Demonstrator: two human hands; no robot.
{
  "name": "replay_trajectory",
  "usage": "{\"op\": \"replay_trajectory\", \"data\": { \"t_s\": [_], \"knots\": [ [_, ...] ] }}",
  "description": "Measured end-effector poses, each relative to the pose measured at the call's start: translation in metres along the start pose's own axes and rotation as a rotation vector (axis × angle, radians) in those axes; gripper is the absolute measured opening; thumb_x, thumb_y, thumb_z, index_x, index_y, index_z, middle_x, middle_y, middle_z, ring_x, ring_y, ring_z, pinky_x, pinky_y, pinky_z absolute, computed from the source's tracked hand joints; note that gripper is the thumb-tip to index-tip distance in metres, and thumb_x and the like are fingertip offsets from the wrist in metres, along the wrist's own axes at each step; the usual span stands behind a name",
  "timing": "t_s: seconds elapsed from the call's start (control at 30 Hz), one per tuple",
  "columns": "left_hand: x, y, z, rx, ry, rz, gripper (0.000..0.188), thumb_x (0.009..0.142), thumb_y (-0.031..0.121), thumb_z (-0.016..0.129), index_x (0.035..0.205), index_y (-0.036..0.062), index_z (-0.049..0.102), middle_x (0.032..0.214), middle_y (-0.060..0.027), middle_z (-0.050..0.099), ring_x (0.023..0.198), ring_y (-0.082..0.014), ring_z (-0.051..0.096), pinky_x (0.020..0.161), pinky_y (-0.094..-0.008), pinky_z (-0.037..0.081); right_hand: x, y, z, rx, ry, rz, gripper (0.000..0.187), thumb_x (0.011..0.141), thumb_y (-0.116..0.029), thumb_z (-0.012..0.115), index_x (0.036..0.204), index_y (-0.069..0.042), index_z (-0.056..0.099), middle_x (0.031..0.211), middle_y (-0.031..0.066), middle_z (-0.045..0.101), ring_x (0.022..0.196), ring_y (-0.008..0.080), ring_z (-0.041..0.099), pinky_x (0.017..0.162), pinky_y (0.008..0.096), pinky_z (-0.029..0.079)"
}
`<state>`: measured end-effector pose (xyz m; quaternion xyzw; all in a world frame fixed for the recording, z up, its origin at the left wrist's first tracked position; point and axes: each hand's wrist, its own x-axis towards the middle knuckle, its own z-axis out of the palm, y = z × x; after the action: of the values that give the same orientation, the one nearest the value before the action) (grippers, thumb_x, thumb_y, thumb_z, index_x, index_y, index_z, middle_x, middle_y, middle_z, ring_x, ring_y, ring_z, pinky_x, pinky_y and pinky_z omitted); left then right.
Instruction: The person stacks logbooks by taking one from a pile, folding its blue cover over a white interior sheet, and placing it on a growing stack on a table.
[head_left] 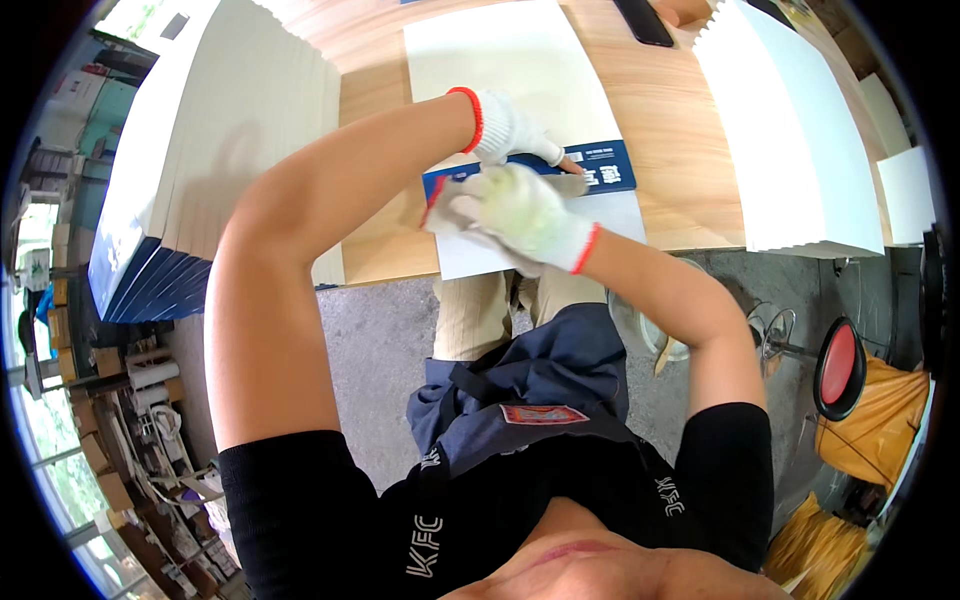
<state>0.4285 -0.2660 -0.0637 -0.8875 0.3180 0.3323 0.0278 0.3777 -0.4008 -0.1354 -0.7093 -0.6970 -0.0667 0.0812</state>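
On the wooden table in front of me lies a large white sheet or cover (pixel 500 60) with a dark blue printed band (pixel 612 165) across it. Its pale near part reaches over the table's front edge. My left hand (pixel 512 132), in a white glove with a red cuff, lies over the band, bare fingertips stretched toward the right and pressing on it. Just nearer to me, my right hand (pixel 525 212), also gloved, is closed on a bunched whitish cloth (pixel 455 208) with a red edge. A greyish flat edge shows beside the right hand; its kind is unclear.
A tall stack of white-paged items with blue covers (pixel 240 120) stands at the left. Another white stack (pixel 790 130) stands at the right. A black phone (pixel 643 22) lies at the far side, near another person's hand (pixel 682 10). A red-topped stool (pixel 838 368) is at the lower right.
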Motion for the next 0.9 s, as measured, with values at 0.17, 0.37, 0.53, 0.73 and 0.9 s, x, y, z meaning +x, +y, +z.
{"op": "replay_trajectory", "data": {
  "t_s": [0.17, 0.37, 0.53, 0.73, 0.9],
  "knots": [
    [-0.017, 0.017, -0.016, 0.081, -0.100, -0.140, 0.115, 0.066, 0.001, 0.082, 0.146, 0.0635, 0.028, 0.140, -0.0054, 0.055, 0.110, -0.0321, 0.062, 0.089, -0.0414, 0.052, 0.042, -0.030, -0.004, -0.057, -0.081, 0.009, 0.025, 0.082, -0.022, 0.067, 0.103, -0.010, 0.061, 0.096, 0.0021, 0.060, 0.095, 0.0203, 0.064, 0.078, 0.0312, 0.051],
    [-0.011, 0.018, -0.018, 0.076, -0.121, -0.161, 0.122, 0.062, -0.001, 0.086, 0.148, 0.0610, 0.025, 0.146, -0.0015, 0.052, 0.121, -0.0325, 0.058, 0.094, -0.0433, 0.051, 0.043, -0.028, 0.023, -0.057, 0.202, -0.003, 0.018, 0.084, -0.022, 0.064, 0.099, -0.012, 0.065, 0.094, 0.0037, 0.066, 0.085, 0.0190, 0.068, 0.068, 0.0330, 0.054],
    [-0.008, -0.024, 0.032, 0.160, 0.026, -0.056, 0.117, 0.062, 0.011, 0.086, 0.150, 0.0584, 0.024, 0.132, -0.0110, 0.054, 0.107, -0.0377, 0.063, 0.085, -0.0441, 0.054, -0.030, 0.018, -0.007, 0.178, 0.413, 0.011, 0.011, 0.080, -0.026, 0.068, 0.085, -0.017, 0.065, 0.081, 0.0041, 0.064, 0.078, 0.0262, 0.066, 0.066, 0.0387, 0.054],
    [-0.015, 0.024, -0.011, 0.250, -0.087, -0.126, 0.121, 0.062, 0.019, 0.091, 0.151, 0.0589, 0.019, 0.124, -0.0097, 0.059, 0.111, -0.0360, 0.063, 0.086, -0.0448, 0.054, -0.160, 0.082, -0.037, -0.184, 0.355, 0.336, 0.023, 0.079, -0.024, 0.069, 0.102, -0.022, 0.066, 0.092, 0.0004, 0.061, 0.084, 0.0212, 0.064, 0.070, 0.0372, 0.051],
    [-0.017, 0.058, -0.010, 0.143, 0.027, -0.389, 0.038, 0.096, 0.036, 0.056, 0.133, 0.0421, 0.055, 0.116, -0.0087, 0.063, 0.109, -0.0297, 0.065, 0.084, -0.0381, 0.055, -0.174, 0.109, -0.049, -0.434, 0.192, 0.550, 0.028, 0.080, -0.022, 0.070, 0.107, -0.018, 0.066, 0.097, 0.0030, 0.062, 0.090, 0.0223, 0.063, 0.077, 0.0383, 0.050]
  ]
}}
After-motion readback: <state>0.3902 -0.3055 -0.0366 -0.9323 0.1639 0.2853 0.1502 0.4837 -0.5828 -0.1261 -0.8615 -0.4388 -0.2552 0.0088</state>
